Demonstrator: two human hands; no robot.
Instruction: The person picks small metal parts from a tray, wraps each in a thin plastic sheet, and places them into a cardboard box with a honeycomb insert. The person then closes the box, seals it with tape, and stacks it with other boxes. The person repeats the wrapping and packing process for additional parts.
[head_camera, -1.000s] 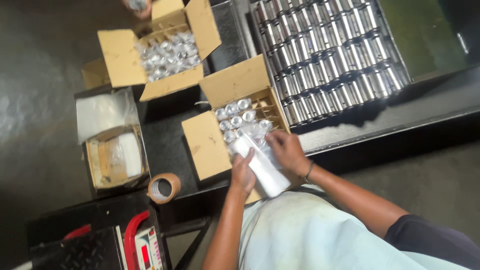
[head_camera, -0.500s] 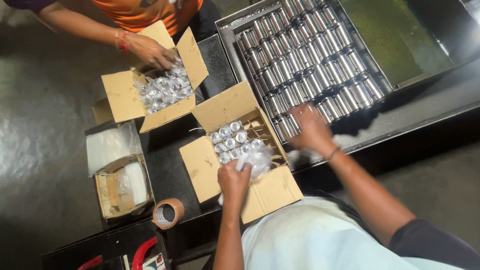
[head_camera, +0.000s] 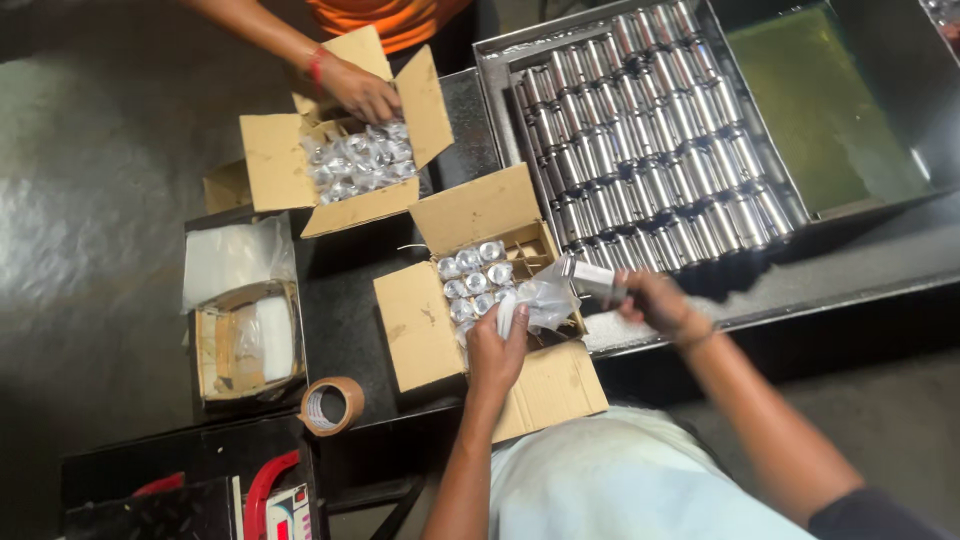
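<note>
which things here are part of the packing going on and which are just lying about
In use: left hand holding clear bag; right hand holding metal can; near open carton; tray of cans.
Lying about: tape roll; small box.

floor: grey mottled concrete floor (head_camera: 90, 180), 9 o'clock | furniture: dark black worktable (head_camera: 340, 300), centre | light: glare on floor, 10 o'clock
</note>
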